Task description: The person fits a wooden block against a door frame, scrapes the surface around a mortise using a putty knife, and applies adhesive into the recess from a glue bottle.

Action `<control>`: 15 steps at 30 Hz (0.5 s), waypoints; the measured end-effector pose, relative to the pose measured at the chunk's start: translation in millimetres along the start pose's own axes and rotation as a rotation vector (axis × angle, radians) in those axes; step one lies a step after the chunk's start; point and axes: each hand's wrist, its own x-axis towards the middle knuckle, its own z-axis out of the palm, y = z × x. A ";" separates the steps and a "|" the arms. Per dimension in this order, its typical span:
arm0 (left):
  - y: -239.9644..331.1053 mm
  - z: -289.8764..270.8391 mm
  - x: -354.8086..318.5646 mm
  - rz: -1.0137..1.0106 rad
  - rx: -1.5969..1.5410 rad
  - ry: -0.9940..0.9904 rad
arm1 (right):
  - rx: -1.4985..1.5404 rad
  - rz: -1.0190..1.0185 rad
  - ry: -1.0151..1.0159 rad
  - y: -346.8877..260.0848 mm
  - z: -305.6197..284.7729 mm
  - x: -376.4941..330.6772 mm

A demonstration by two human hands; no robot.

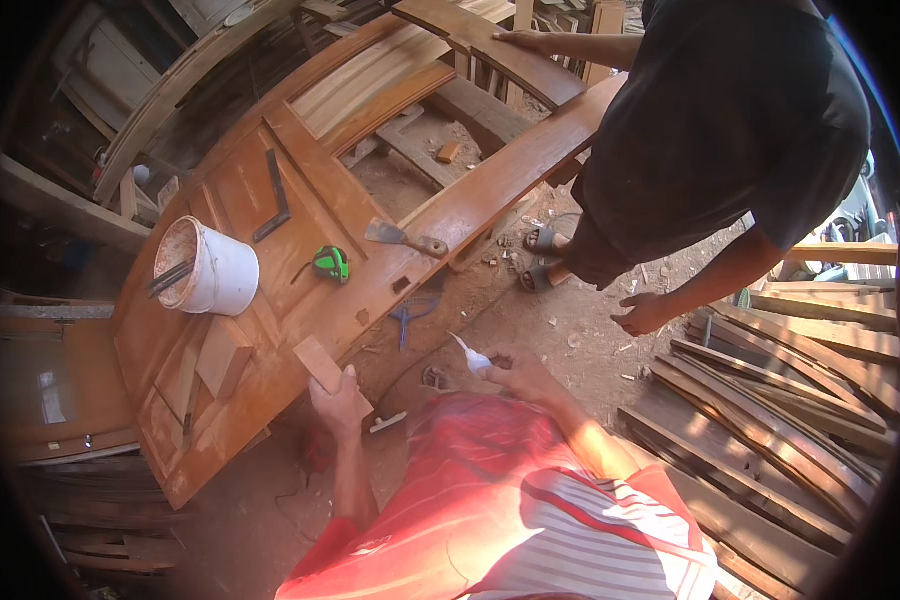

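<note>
A small flat wooden block (317, 364) is gripped in my left hand (341, 404), beside the near edge of a large wooden panel door (305, 320). My right hand (518, 374) is closed around a small white bottle with a long thin nozzle (475, 357), its tip pointing up and left, apart from the block. On the door lie a putty knife (406, 238) with a wooden handle, a green tape measure (330, 264) and a dark metal square (275, 198). A white bucket (220, 270) with sticks in it stands there too, near a thicker wood block (224, 357).
A person in dark clothes (720, 140) stands at the door's far right, one hand on a loose board (490, 50). Stacked timber (770, 420) lies on the ground at right. More planks (160, 100) lean at the far left. Wood scraps litter the dirt floor.
</note>
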 end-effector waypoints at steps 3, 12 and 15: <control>-4.3 -6.7 14.0 0.115 0.128 -0.006 | -0.065 -0.014 -0.019 -7.2 14.7 12.2; 7.5 -5.3 43.4 0.186 0.100 -0.097 | -0.001 -0.027 0.036 -47.2 41.7 42.3; 17.3 -5.4 55.2 0.107 0.105 -0.145 | 0.011 -0.028 0.067 -66.0 43.4 51.9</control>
